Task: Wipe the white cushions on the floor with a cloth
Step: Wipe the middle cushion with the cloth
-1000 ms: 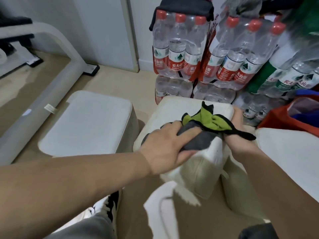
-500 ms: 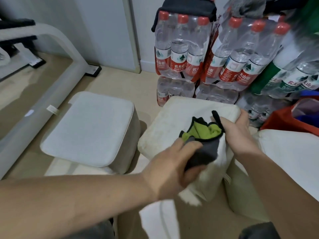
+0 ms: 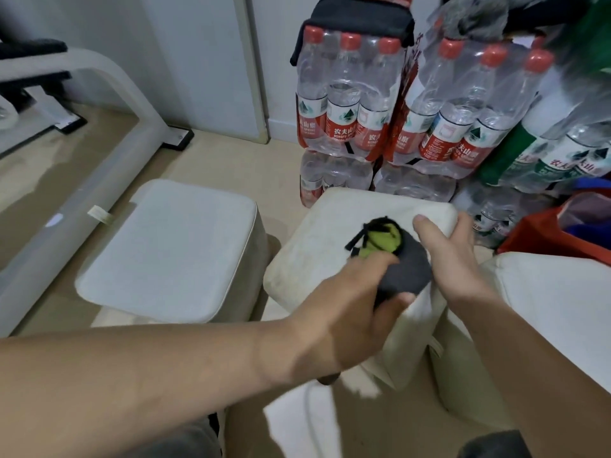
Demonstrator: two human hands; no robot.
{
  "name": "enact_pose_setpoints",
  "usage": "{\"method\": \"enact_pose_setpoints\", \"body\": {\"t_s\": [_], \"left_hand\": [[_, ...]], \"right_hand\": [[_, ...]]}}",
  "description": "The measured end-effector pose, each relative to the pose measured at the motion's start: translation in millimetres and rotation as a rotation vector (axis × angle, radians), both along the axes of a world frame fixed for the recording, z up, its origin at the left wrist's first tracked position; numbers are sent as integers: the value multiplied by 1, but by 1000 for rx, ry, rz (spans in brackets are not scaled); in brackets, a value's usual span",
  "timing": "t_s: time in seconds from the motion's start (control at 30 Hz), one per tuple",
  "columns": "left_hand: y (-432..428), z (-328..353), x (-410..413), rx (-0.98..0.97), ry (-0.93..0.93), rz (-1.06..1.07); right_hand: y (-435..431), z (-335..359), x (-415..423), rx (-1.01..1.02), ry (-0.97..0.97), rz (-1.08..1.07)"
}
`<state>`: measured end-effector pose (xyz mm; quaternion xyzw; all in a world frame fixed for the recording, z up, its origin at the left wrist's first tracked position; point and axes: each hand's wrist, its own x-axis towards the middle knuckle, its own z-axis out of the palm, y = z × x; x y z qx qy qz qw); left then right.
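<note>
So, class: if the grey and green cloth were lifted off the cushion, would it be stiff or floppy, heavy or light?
Probably floppy: the cloth sits bunched and folded in the left hand. Likely light, since that hand's fingers alone gather it. It may drag rather than slide on the fabric cushion.

On middle cushion (image 3: 324, 236), cloth (image 3: 406, 276) lying; left hand (image 3: 340, 312) gripping its near side, right hand (image 3: 459, 259) holding cushion edge just right of it. To left, left cushion (image 3: 172, 249) sitting apart; to right, right cushion (image 3: 555, 302) sitting close. Behind, bottle packs (image 3: 347, 104) standing stacked.
</note>
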<state>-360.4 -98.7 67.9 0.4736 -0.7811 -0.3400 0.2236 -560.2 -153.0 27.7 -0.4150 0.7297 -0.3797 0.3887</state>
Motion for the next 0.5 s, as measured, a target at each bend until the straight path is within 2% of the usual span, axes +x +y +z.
{"method": "enact_pose_setpoints", "body": {"t_s": [0.1, 0.27, 0.4, 0.5], "left_hand": [[-24, 12, 2, -58, -14, 39], [-22, -6, 3, -95, -187, -8], [-35, -14, 14, -212, -184, -47], [-59, -21, 32, -163, -284, 9]], "right_hand": [[4, 0, 2, -39, 76, 52], [9, 1, 10, -90, 68, 169], [16, 9, 15, -82, 61, 215], [15, 16, 24, -86, 103, 209]]}}
